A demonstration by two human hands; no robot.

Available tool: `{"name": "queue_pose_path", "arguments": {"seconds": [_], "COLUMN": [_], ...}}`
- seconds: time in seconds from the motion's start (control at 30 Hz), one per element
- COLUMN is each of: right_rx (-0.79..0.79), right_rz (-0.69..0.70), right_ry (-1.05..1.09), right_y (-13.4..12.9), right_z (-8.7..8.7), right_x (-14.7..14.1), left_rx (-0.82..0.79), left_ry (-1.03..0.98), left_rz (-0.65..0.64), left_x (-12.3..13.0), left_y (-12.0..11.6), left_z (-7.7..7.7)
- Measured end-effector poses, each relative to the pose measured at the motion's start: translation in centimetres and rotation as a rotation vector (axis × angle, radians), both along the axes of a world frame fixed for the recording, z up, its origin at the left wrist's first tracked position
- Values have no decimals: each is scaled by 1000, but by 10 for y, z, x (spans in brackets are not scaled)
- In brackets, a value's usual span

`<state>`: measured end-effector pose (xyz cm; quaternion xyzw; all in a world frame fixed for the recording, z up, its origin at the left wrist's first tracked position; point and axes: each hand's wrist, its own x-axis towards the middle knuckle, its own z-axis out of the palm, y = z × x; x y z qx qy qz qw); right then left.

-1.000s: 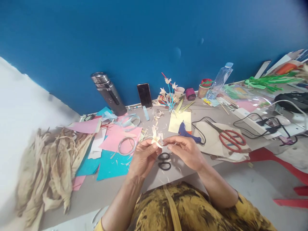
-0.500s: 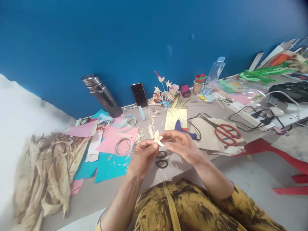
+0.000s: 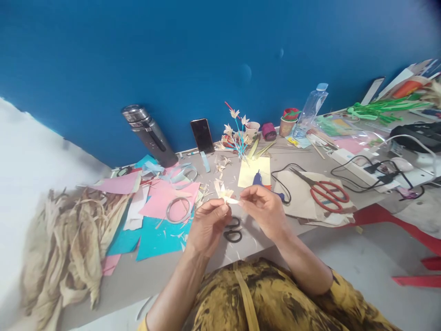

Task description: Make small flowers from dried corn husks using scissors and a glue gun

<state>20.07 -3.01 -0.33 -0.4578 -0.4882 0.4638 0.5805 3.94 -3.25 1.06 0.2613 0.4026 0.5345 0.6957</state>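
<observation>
My left hand (image 3: pixel 211 224) pinches the base of a small cream-coloured handmade flower (image 3: pixel 225 194) above the table's front part. My right hand (image 3: pixel 263 209) is closed at the flower's right side, its thumb and fingertips pinching the tip of one petal. Below my hands lie small scissors with black handles (image 3: pixel 233 236), their blades hidden by my left hand. Behind my right hand rests a blue glue gun (image 3: pixel 257 178), partly covered, on a yellow paper sheet (image 3: pixel 245 174). Farther back stands a bunch of similar flowers on blue stems (image 3: pixel 238 138).
Dried husks (image 3: pixel 74 248) hang over the table's left edge. Pink paper (image 3: pixel 158 197) and a tape roll (image 3: pixel 178 210) lie left of my hands. Large red-handled scissors (image 3: pixel 330 196) lie at right. A dark flask (image 3: pixel 151 138), phone (image 3: pixel 202 135) and plastic bottle (image 3: pixel 312 108) stand along the wall.
My right fingers have closed from a loose, spread pose onto a petal's tip. The flower stays in my left hand. The whole view has shifted slightly.
</observation>
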Motion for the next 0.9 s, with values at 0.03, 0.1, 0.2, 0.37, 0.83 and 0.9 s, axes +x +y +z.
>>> {"name": "queue_pose_path", "arguments": {"seconds": [0.03, 0.1, 0.2, 0.37, 0.83, 0.9], "right_rx": [0, 2, -4, -27, -17, 12], "right_rz": [-9, -37, -42, 15, 50, 34], "right_ry": [39, 96, 135, 181, 186, 151], "right_y": [0, 0, 0, -1, -3, -6], "right_z": [-1, -3, -3, 0, 12, 15], "right_x": [0, -1, -3, -11, -14, -15], "left_rx": [-25, -58, -48, -7, 64, 59], "left_ry": [-31, -92, -176, -221, -203, -231], "left_rz": [2, -7, -52, -82, -94, -118], "left_x": [0, 1, 2, 6, 9, 9], "left_y": [0, 1, 0, -2, 2, 0], "left_z": [0, -1, -3, -5, -6, -7]}}
